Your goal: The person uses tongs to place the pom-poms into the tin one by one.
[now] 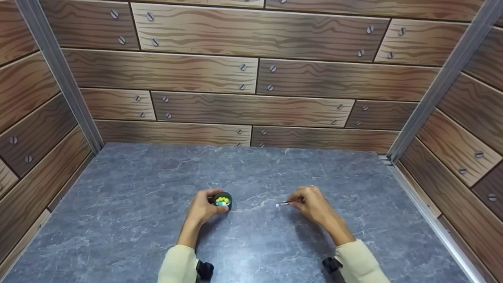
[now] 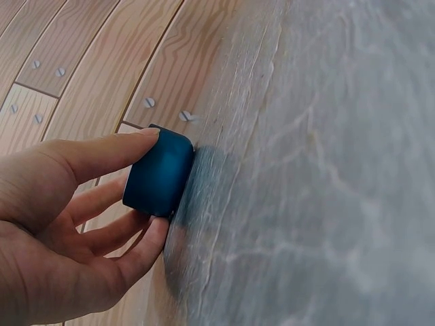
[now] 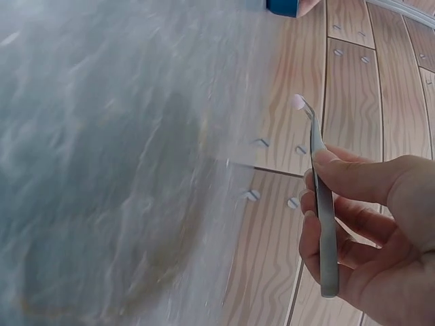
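My left hand [image 1: 204,206] grips a small dark round cup [image 1: 230,200] by its sides, thumb near me and fingers behind. In the left wrist view the cup [image 2: 162,173] looks blue-teal and stands on the table. Yellow-green, blue and white beads [image 1: 223,201] lie inside it. To the right, my right hand [image 1: 312,202] pinches metal tweezers [image 3: 326,238] with bent tips. A small pale pinkish bead [image 3: 298,102] is held at those tips, off to the right of the cup. Whether it touches the table cannot be told.
The grey marbled tabletop [image 1: 251,173] spreads around both hands. Wood-patterned panels [image 1: 251,74] stand behind it and at both sides, with metal posts [image 1: 436,78] in the corners. A metal rail [image 1: 436,224] runs along the right edge.
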Motion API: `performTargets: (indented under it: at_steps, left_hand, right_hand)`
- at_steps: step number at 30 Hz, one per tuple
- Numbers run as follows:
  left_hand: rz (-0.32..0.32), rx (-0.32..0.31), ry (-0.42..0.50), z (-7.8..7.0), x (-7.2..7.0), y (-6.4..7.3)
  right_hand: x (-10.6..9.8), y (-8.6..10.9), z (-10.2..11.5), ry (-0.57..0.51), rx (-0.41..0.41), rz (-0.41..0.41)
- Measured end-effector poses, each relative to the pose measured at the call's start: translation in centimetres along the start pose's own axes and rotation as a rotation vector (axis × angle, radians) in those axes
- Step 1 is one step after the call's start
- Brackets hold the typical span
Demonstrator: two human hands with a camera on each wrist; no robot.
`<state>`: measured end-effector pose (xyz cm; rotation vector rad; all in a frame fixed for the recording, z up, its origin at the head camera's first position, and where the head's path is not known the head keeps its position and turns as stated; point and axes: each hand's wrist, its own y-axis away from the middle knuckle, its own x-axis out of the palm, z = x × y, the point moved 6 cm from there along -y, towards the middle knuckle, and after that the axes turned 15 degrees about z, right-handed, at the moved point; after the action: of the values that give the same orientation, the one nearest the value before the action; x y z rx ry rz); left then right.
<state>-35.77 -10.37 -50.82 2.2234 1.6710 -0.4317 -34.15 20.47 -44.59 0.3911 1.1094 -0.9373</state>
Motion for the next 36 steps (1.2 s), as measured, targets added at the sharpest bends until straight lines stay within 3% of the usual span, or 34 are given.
performTargets:
  at_steps: [14, 36]
  left_hand:
    - [-0.007, 0.008, -0.027, -0.1, -0.2, -0.1]
    - [-0.024, 0.024, -0.031, -0.2, -0.1, -0.1]
  right_hand:
    - [1.1, -2.7, 1.7, -0.038, -0.026, 0.002]
    - [3.8, -8.2, 6.0, 0.002, -0.129, -0.029]
